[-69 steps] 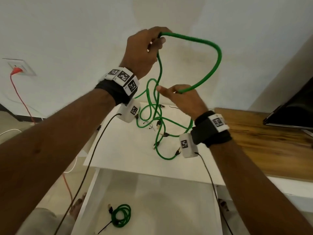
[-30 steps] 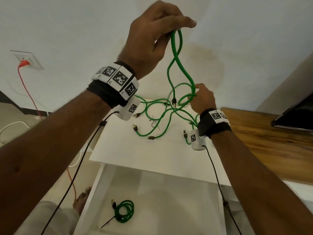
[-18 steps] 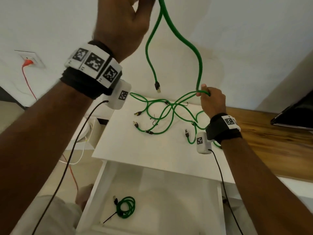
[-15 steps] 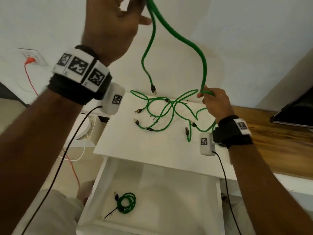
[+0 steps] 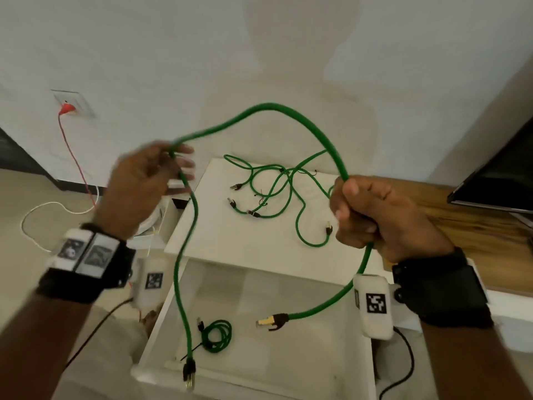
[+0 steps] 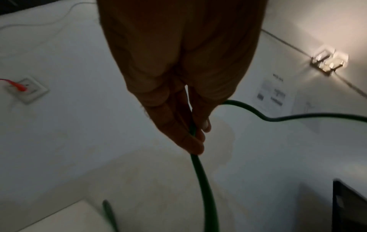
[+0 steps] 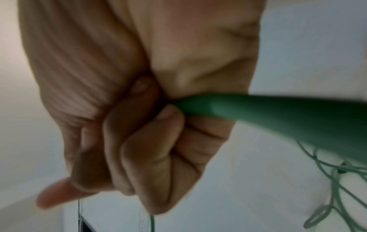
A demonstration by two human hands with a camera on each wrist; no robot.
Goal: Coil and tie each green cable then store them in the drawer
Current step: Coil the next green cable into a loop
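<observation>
Overhead, a green cable (image 5: 291, 111) arched between two hands above the open drawer (image 5: 288, 368): the left hand (image 5: 144, 189) pinched it in its fingertips, the right hand (image 5: 375, 217) gripped it in a fist, both plugs dangling. It looked light and springy, best taken mid-length. More cables (image 5: 274, 192) lay tangled on the white cabinet top (image 5: 219, 241); open air left coiling room.

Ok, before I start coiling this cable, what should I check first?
1. Left hand pinches the held green cable: ok.
2. Right hand has a full grip on it: ok.
3. Held cable free of the loose cables on the white top: ok, it looks separate.
4. Both connectors hang free: ok.
5. Drawer open, coiled cable inside: ok.
6. Tie within reach: cannot tell.
</observation>
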